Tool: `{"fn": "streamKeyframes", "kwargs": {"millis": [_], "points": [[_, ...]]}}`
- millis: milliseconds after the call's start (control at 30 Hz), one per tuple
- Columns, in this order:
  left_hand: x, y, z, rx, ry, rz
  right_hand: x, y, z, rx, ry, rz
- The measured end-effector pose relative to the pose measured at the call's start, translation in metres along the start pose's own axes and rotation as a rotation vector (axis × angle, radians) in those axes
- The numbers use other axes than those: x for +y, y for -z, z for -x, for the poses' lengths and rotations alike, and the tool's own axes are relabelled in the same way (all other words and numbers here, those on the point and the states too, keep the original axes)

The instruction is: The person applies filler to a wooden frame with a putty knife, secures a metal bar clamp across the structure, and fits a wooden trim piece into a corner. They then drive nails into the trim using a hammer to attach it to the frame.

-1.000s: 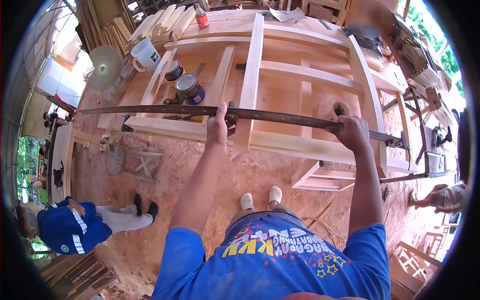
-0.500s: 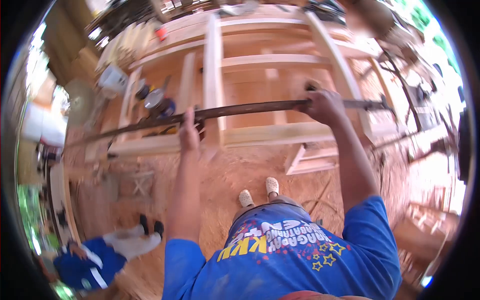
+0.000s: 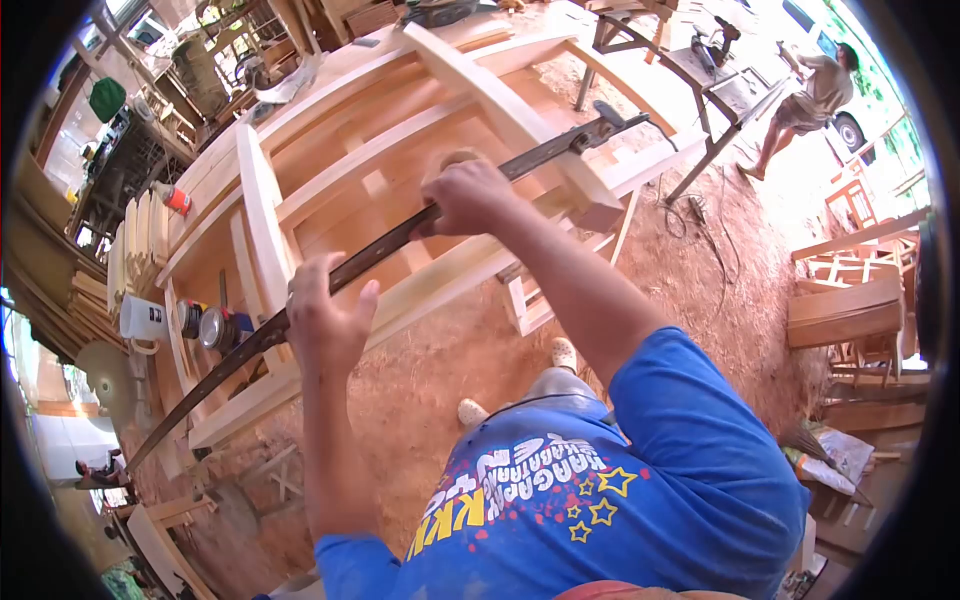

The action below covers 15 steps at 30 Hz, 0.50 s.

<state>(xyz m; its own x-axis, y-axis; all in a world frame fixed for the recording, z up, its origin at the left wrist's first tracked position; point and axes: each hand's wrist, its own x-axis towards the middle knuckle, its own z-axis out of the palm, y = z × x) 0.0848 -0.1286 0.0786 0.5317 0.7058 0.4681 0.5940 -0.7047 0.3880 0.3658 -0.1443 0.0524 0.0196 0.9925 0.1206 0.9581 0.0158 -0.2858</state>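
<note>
A long dark metal bar clamp [image 3: 385, 243] slants across a pale wooden frame [image 3: 262, 190], with its jaw end resting by the corner post at the upper right. My right hand [image 3: 468, 198] is closed around the middle of the bar. A round tan piece shows above its knuckles, and I cannot make out what it is. Farther down the bar, my left hand [image 3: 325, 315] lies against it with the thumb spread away and the fingers loosely extended. The clamp's far end reaches past the frame's left side.
Inside the frame's left end are cans [image 3: 215, 328]. A white pail [image 3: 142, 318] stands outside it, near stacked wood strips and a red bottle [image 3: 173, 198]. At the upper right, a person [image 3: 815, 95] sits by a workbench [image 3: 690, 75]. Wooden furniture parts [image 3: 845, 310] are piled at right.
My view has turned, so the frame and bar now slant up to the right. My left hand's thumb has spread from the bar. The person lying at lower left is out of view.
</note>
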Motion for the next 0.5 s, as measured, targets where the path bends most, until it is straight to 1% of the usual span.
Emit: {"fn": "streamKeyframes", "kwargs": {"millis": [67,100,133,200,233,300,367,400,433,467,500], "points": [[0.006,-0.030,-0.024,-0.144,-0.025,-0.043,0.005,0.004,0.003,0.007,0.030,0.027],[0.011,-0.047,-0.043,-0.213,-0.050,-0.060,0.013,0.002,0.006,0.050,0.079,-0.035],[0.022,-0.057,-0.056,-0.360,0.065,-0.102,0.024,-0.008,0.003,0.074,0.136,-0.090],[0.061,-0.065,-0.081,-0.534,0.213,-0.214,0.039,-0.005,0.005,0.032,0.254,-0.125],[0.074,-0.071,-0.090,-0.621,0.306,-0.278,0.045,0.013,0.022,0.136,0.342,-0.152],[0.064,-0.085,-0.095,-0.573,0.283,-0.296,0.083,0.052,0.056,0.458,0.442,-0.327],[0.046,-0.094,-0.089,-0.530,0.288,-0.345,0.153,0.079,0.086,0.579,0.294,-0.518],[0.043,-0.100,-0.087,-0.516,0.289,-0.383,0.200,0.082,0.097,0.639,0.135,-0.333],[0.052,-0.098,-0.093,-0.601,0.359,-0.367,0.257,0.082,0.102,0.673,0.057,-0.280],[0.061,-0.094,-0.103,-0.672,0.428,-0.348,0.280,0.101,0.116,0.738,-0.064,-0.090],[0.065,-0.096,-0.106,-0.686,0.431,-0.363,0.328,0.094,0.130,0.609,-0.242,-0.011]]}}
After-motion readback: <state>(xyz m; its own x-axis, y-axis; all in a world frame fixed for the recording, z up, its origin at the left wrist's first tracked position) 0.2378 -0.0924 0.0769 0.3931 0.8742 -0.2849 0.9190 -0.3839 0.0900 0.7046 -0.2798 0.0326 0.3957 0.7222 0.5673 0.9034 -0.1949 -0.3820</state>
